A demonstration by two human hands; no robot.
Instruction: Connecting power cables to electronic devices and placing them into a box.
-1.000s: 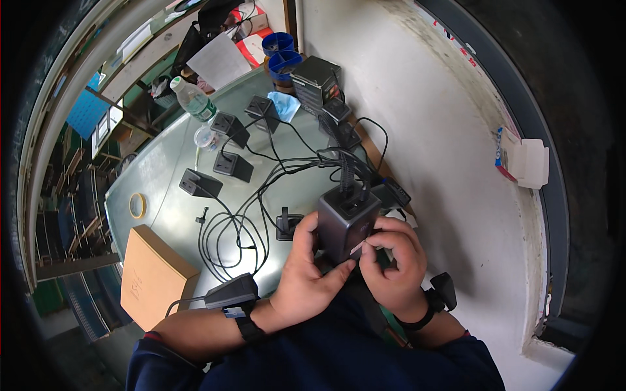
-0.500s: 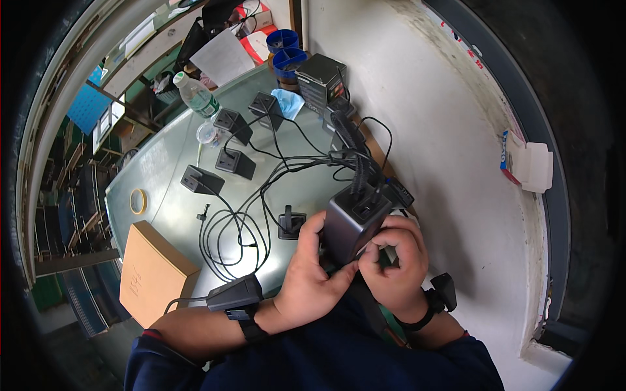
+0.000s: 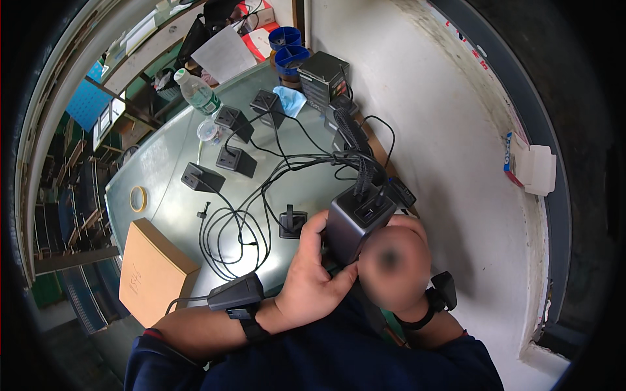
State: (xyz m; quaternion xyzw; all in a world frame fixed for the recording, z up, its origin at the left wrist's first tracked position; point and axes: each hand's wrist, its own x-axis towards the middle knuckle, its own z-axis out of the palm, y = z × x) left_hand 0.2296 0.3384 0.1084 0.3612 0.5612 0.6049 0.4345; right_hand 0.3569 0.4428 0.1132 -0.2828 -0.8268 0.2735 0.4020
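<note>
A dark grey box-shaped device (image 3: pixel 352 229), with ports and plugged-in black cables on its top face, stands tilted just in front of me. My left hand (image 3: pixel 308 283) grips its left side, with the thumb at the lower edge and the fingers behind. At the lower right side of the device is my right hand (image 3: pixel 395 272). A blur covers most of it, so its fingers cannot be made out. Thick black cables (image 3: pixel 355 140) run from the device up to a bundle on the glass table. Beside my left fingers lies a small black cube (image 3: pixel 292 221).
Several small black cubes, one a cube with a cable (image 3: pixel 202 177), stand on the glass table (image 3: pixel 160 169). Looped cable (image 3: pixel 225 241), yellow tape (image 3: pixel 138 199), a cardboard box (image 3: pixel 156 274), a bottle (image 3: pixel 197 93) and a black box (image 3: pixel 324 78) surround them. A wall (image 3: pixel 450 156) rises at right.
The view has shifted very slightly. My left hand keeps its hold on the device; my right hand, seen pinching near its lower edge before, is now blurred over.
</note>
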